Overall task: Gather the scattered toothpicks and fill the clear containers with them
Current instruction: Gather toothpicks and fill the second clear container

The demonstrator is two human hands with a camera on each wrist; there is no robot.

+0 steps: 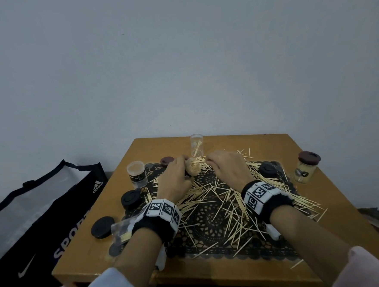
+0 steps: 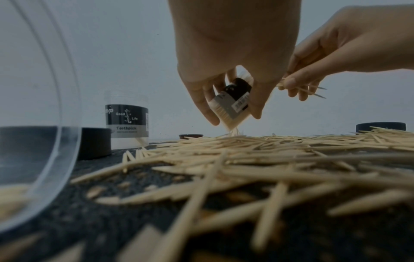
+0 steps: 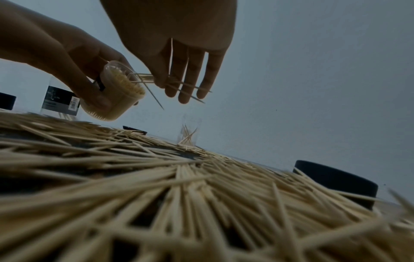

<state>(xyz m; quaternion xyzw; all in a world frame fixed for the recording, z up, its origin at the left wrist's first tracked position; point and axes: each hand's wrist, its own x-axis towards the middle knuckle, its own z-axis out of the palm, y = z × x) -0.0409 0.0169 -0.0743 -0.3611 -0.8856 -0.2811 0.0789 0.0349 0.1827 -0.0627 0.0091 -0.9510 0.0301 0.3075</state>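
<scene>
Loose toothpicks [image 3: 201, 195] strewn over mat [image 1: 209, 211], nearest lens. Left hand [image 1: 175, 178] clamped on tilted, nearly full container [image 3: 118, 92] near table's [image 1: 322, 201] far edge; right hand [image 3: 179, 58] pinching small bundle [image 3: 170, 83] at its mouth. Filling step; next, judged: aligned points-first insertion.

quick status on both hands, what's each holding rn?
Left hand: closed around a tilted clear container packed with toothpicks.
Right hand: pinching a few toothpicks at that container's mouth.
</scene>
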